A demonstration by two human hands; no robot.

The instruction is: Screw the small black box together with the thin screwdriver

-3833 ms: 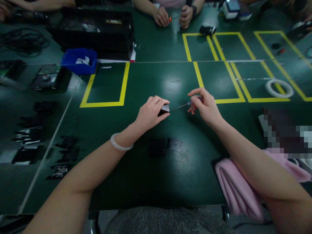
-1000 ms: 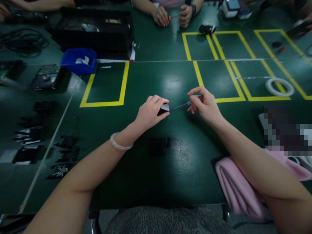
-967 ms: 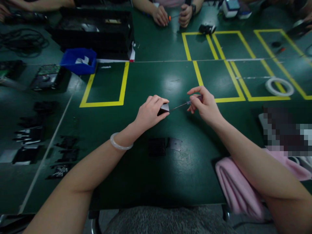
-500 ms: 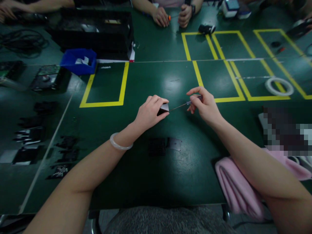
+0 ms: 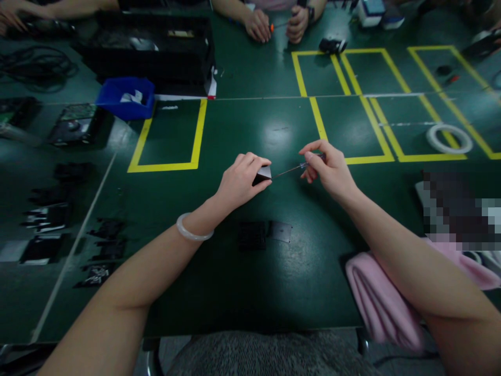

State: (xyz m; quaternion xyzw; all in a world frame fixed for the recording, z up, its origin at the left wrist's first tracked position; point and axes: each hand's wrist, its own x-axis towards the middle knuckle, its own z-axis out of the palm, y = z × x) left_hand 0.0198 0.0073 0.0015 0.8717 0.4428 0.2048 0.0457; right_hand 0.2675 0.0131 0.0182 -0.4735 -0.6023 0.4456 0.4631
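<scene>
Near the middle of the green table, my left hand (image 5: pixel 246 180) is closed around a small dark boxy part with a pale grey top face (image 5: pixel 264 172). Its fingers hide most of that part. My right hand (image 5: pixel 324 164) grips a screwdriver (image 5: pixel 290 171) by the handle, with the thin shaft slanting down to the left. The screwdriver's tip meets or nearly meets the right edge of the boxy part; contact cannot be made out. Closer to me lie a black square part (image 5: pixel 252 236) and a thin dark plate (image 5: pixel 280 231), side by side.
Black parts (image 5: pixel 107 228) lie in groups at the left. A blue bin (image 5: pixel 126 98) stands before a long black crate (image 5: pixel 148 52). At right are a white tape ring (image 5: pixel 449 138) and a pink cloth (image 5: pixel 381 297). Across the table, another person's hands (image 5: pixel 277 26) hold an orange-ended tool.
</scene>
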